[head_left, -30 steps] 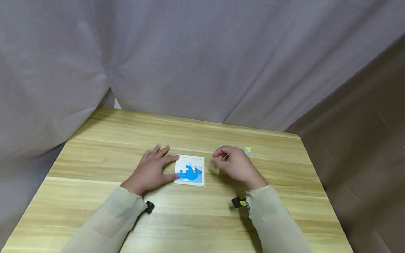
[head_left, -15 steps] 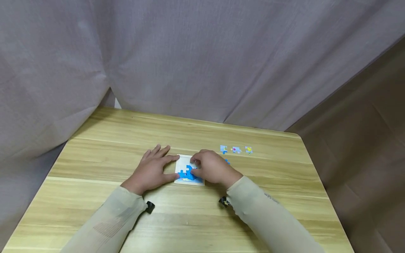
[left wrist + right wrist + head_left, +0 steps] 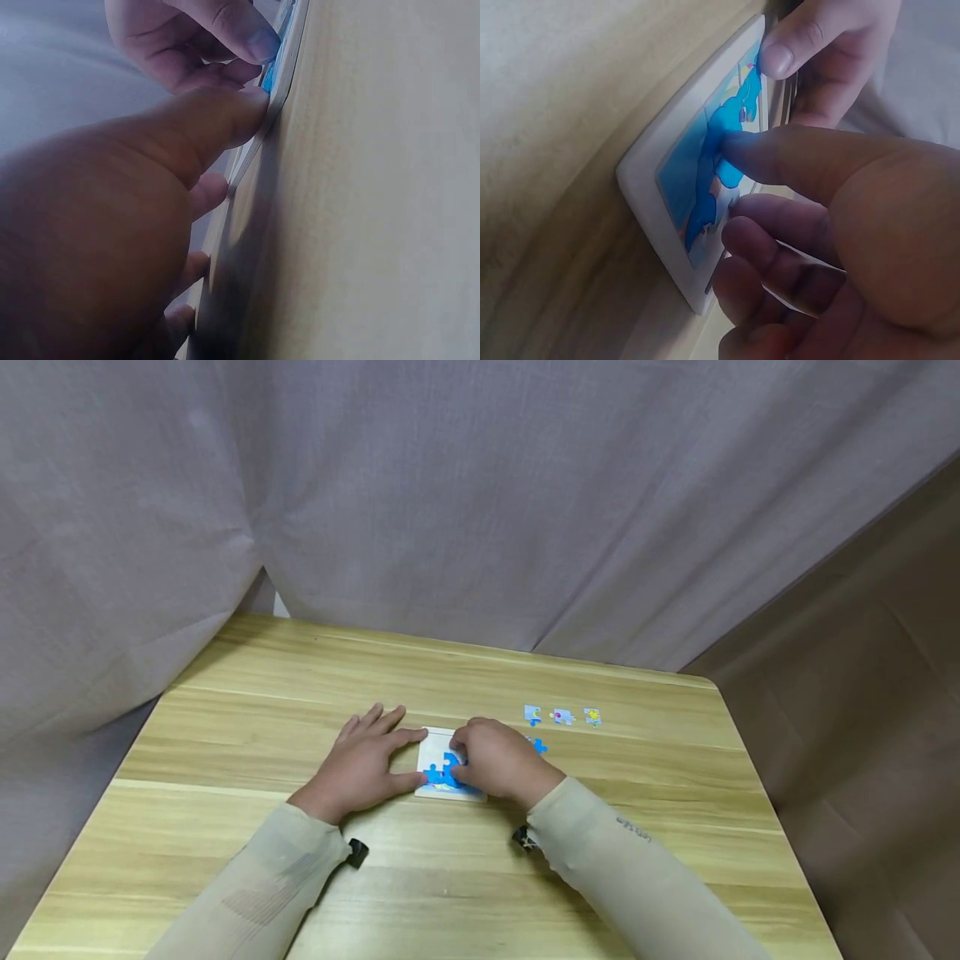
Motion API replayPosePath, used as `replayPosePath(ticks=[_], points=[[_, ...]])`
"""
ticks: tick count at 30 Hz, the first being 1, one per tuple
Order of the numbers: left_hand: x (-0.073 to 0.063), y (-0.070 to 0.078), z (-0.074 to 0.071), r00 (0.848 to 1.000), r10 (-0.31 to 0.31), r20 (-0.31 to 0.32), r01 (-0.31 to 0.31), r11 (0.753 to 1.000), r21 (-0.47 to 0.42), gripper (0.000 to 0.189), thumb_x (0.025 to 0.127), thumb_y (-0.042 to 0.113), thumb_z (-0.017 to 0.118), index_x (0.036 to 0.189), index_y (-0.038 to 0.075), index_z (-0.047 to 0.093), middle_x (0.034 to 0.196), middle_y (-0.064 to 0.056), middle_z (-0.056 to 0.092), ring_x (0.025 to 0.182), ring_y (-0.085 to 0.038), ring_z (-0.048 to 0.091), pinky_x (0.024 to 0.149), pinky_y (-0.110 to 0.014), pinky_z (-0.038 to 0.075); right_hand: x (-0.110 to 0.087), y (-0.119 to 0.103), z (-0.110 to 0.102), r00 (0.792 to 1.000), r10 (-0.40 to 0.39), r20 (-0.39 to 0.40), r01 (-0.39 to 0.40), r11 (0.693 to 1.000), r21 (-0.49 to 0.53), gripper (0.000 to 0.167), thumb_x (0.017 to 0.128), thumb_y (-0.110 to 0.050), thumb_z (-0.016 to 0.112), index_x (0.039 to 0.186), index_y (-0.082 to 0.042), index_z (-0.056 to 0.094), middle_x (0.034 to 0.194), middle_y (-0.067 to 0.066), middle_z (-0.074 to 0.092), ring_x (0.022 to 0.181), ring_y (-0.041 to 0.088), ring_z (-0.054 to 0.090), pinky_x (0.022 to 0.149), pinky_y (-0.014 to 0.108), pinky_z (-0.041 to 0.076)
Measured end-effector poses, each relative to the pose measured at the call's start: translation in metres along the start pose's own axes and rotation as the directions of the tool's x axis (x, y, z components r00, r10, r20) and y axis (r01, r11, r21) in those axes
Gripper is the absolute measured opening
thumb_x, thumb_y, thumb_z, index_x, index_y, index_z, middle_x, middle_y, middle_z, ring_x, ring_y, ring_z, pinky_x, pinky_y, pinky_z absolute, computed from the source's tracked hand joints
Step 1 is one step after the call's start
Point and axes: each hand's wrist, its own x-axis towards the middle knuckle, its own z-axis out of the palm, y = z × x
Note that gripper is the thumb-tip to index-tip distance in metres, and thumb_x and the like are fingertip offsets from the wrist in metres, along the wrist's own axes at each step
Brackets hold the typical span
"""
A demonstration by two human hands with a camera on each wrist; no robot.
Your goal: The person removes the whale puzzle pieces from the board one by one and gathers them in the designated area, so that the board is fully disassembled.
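With fingers spread, the left hand (image 3: 365,768) braces the left edge of the puzzle board (image 3: 435,746), seemingly to steady it, while the right hand (image 3: 501,760) bends over its right side, pinching or merely pressing I cannot tell, loose pieces (image 3: 562,717) lying far right.

puzzle board (image 3: 435,747) on table (image 3: 450,885) | loose pieces (image 3: 562,717) right of board, on table | curtain (image 3: 420,502) behind table

My head camera looks forward and down from well above the tabletop (image 3: 450,893), my left hand (image 3: 356,772) and my right hand (image 3: 504,764). My wrist cameras sit close and low, facing the same puzzle board (image 3: 649,180) from opposite sides, the left one nearly edge-on.
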Motion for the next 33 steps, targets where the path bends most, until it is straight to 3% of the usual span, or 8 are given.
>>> replayPosePath(ticks=[13,23,33], points=[[0.001,-0.004,0.003,1.000,0.006,-0.002,-0.006,1.000,0.001,0.071,0.098,0.061,0.083,0.161,0.034,0.064,0.184,-0.012,0.035,0.175,-0.046,0.018,0.139,-0.074,0.012,0.002,-0.007,0.001,0.999,0.047,0.027,-0.049,0.995,0.083,0.027,0.100,-0.025,0.089,0.115,-0.009,0.073,0.103,0.003,0.068,0.092,0.020,0.063,0.093,0.039,0.060],[0.000,-0.003,0.003,1.000,0.004,-0.002,-0.004,1.000,0.005,0.071,0.098,0.060,0.083,0.161,0.033,0.064,0.184,-0.012,0.035,0.175,-0.046,0.018,0.138,-0.075,0.012,0.001,-0.014,0.002,0.997,0.071,0.035,-0.072,0.996,0.047,0.030,0.102,-0.022,0.086,0.117,-0.010,0.064,0.102,0.004,0.066,0.092,0.020,0.063,0.093,0.038,0.061],[0.000,-0.002,0.003,1.000,-0.001,-0.008,0.001,1.000,-0.018,0.071,0.097,0.059,0.084,0.161,0.034,0.064,0.184,-0.013,0.036,0.175,-0.046,0.017,0.138,-0.075,0.011,-0.008,-0.010,0.006,0.998,0.027,-0.049,-0.022,0.996,0.092,0.032,0.100,-0.019,0.086,0.120,-0.013,0.062,0.093,0.000,0.066,0.086,0.021,0.062,0.083,0.038,0.056]])
